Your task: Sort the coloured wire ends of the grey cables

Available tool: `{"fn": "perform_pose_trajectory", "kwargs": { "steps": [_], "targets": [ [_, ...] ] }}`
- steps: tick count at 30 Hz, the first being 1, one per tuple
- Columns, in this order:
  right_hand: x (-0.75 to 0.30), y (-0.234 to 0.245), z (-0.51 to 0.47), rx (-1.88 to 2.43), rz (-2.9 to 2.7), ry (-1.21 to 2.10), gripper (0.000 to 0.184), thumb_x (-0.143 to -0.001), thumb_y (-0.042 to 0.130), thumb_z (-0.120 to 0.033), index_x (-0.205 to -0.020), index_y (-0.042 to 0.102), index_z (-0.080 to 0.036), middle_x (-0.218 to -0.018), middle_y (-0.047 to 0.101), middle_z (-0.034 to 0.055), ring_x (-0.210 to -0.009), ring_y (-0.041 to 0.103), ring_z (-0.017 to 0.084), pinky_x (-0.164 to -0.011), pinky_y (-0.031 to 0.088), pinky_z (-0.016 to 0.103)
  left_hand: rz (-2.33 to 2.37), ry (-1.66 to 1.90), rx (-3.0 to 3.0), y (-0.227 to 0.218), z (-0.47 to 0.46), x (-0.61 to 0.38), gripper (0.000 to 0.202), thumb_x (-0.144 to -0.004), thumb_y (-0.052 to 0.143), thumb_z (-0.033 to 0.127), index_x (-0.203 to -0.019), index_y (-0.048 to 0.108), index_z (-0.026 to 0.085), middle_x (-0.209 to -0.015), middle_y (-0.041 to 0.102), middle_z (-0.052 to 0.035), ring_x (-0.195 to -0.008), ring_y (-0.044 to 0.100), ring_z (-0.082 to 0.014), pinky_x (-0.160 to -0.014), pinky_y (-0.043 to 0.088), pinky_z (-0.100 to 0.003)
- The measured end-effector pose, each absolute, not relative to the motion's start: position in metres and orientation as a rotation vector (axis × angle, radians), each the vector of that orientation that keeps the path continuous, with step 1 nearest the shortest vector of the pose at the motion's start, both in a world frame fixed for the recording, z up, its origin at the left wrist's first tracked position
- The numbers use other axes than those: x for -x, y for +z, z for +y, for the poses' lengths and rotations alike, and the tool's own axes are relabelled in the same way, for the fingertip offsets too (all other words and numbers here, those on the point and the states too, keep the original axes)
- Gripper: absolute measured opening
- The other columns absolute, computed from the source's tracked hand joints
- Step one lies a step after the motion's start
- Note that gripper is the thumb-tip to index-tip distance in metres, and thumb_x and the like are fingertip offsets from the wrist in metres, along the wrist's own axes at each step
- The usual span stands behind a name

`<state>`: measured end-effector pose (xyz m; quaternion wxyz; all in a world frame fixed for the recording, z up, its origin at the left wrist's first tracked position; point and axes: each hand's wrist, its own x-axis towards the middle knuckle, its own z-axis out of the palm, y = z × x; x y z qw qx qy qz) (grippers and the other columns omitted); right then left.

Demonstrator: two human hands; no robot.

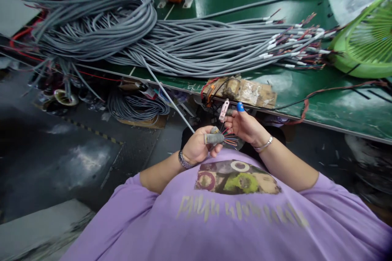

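Observation:
My left hand (199,146) is closed around the end of a grey cable (167,94), with a grey finger cot on the thumb. Thin coloured wires (230,140) fan out of the cable end between my hands. My right hand (246,126) pinches those wires, with a blue cot on one fingertip; a small pink tool or clip (224,110) sticks up beside it. Both hands are held close to my chest, just below the edge of the green workbench (321,102).
A big bundle of grey cables (190,45) with stripped coloured ends (300,40) lies across the bench. A green fan (366,38) stands at the right, a taped cardboard pad (245,91) sits on the bench edge. More coiled cable (134,108) lies below on the dark floor.

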<state>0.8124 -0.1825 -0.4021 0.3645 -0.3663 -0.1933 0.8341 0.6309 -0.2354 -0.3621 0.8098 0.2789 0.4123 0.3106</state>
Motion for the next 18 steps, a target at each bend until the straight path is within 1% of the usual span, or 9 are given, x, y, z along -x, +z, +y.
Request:
{"fn": "perform_pose_trajectory", "kwargs": {
  "steps": [2, 3, 6, 7, 9, 11, 13, 15, 18],
  "targets": [
    [-0.807, -0.4, -0.179, 0.878, -0.644, 2.135, 0.05, -0.07, 0.073, -0.066, -0.084, 0.062, -0.019, -0.079, 0.068, 0.0028, -0.054, 0.049, 0.009, -0.047, 0.04, 0.021, 0.859, 0.681, -0.588, -0.362, -0.231, -0.635, 0.039, -0.058, 0.082, 0.04, -0.068, 0.052, 0.016, -0.046, 0.058, 0.0012, -0.031, 0.048, -0.0099, -0.029, 0.031, -0.018],
    [-0.803, -0.4, -0.178, 0.877, -0.703, 2.07, 0.051, -0.067, 0.076, -0.065, -0.084, 0.063, -0.019, -0.076, 0.066, 0.0014, -0.052, 0.046, 0.008, -0.046, 0.037, 0.021, 0.856, 0.695, -0.581, -0.362, -0.229, -0.638, 0.039, -0.058, 0.083, 0.039, -0.068, 0.052, 0.016, -0.045, 0.057, 0.0019, -0.032, 0.048, -0.0099, -0.029, 0.031, -0.018],
    [-0.793, -0.401, -0.179, 0.972, -0.785, 1.712, 0.047, -0.063, 0.082, -0.06, -0.069, 0.059, -0.019, -0.058, 0.054, -0.0038, -0.048, 0.037, 0.007, -0.045, 0.031, 0.021, 0.864, 0.741, -0.556, -0.364, -0.226, -0.642, 0.04, -0.056, 0.084, 0.038, -0.067, 0.053, 0.016, -0.045, 0.055, 0.0032, -0.033, 0.047, -0.0093, -0.03, 0.033, -0.018],
    [-0.79, -0.401, -0.181, 1.012, -0.785, 1.602, 0.048, -0.064, 0.082, -0.06, -0.065, 0.057, -0.019, -0.054, 0.05, -0.0048, -0.048, 0.035, 0.007, -0.046, 0.029, 0.022, 0.866, 0.758, -0.547, -0.364, -0.225, -0.643, 0.041, -0.055, 0.085, 0.038, -0.067, 0.052, 0.016, -0.045, 0.055, 0.0034, -0.033, 0.047, -0.0091, -0.03, 0.033, -0.018],
    [-0.784, -0.401, -0.183, 1.058, -0.777, 1.497, 0.05, -0.066, 0.077, -0.065, -0.063, 0.055, -0.02, -0.052, 0.047, -0.0049, -0.048, 0.035, 0.008, -0.047, 0.03, 0.023, 0.869, 0.776, -0.535, -0.366, -0.225, -0.644, 0.041, -0.055, 0.085, 0.038, -0.067, 0.052, 0.016, -0.045, 0.055, 0.0034, -0.034, 0.047, -0.0087, -0.03, 0.033, -0.018],
    [-0.78, -0.4, -0.184, 1.049, -0.747, 1.574, 0.054, -0.069, 0.07, -0.072, -0.067, 0.058, -0.02, -0.055, 0.051, -0.003, -0.05, 0.039, 0.009, -0.047, 0.032, 0.024, 0.87, 0.786, -0.528, -0.366, -0.225, -0.644, 0.042, -0.055, 0.085, 0.038, -0.067, 0.052, 0.016, -0.046, 0.056, 0.0032, -0.035, 0.047, -0.0084, -0.031, 0.033, -0.017],
    [-0.777, -0.398, -0.183, 1.011, -0.667, 1.757, 0.058, -0.069, 0.065, -0.077, -0.073, 0.063, -0.019, -0.061, 0.056, -0.0008, -0.052, 0.044, 0.011, -0.048, 0.036, 0.025, 0.869, 0.789, -0.523, -0.367, -0.224, -0.645, 0.042, -0.054, 0.086, 0.038, -0.068, 0.052, 0.016, -0.047, 0.056, 0.003, -0.035, 0.047, -0.0082, -0.031, 0.034, -0.017],
    [-0.775, -0.394, -0.181, 0.977, -0.535, 1.905, 0.06, -0.068, 0.066, -0.077, -0.078, 0.065, -0.019, -0.065, 0.061, 0.0005, -0.053, 0.047, 0.011, -0.05, 0.04, 0.025, 0.868, 0.795, -0.519, -0.368, -0.224, -0.645, 0.043, -0.053, 0.086, 0.039, -0.068, 0.053, 0.016, -0.047, 0.056, 0.0031, -0.035, 0.047, -0.0081, -0.031, 0.034, -0.017],
    [-0.772, -0.39, -0.18, 0.956, -0.38, 1.931, 0.055, -0.066, 0.072, -0.072, -0.077, 0.064, -0.019, -0.069, 0.064, 0.0001, -0.052, 0.048, 0.01, -0.05, 0.042, 0.024, 0.873, 0.808, -0.506, -0.369, -0.224, -0.644, 0.043, -0.053, 0.086, 0.038, -0.067, 0.053, 0.016, -0.047, 0.055, 0.0036, -0.036, 0.047, -0.0083, -0.03, 0.034, -0.017]
  ]
}}
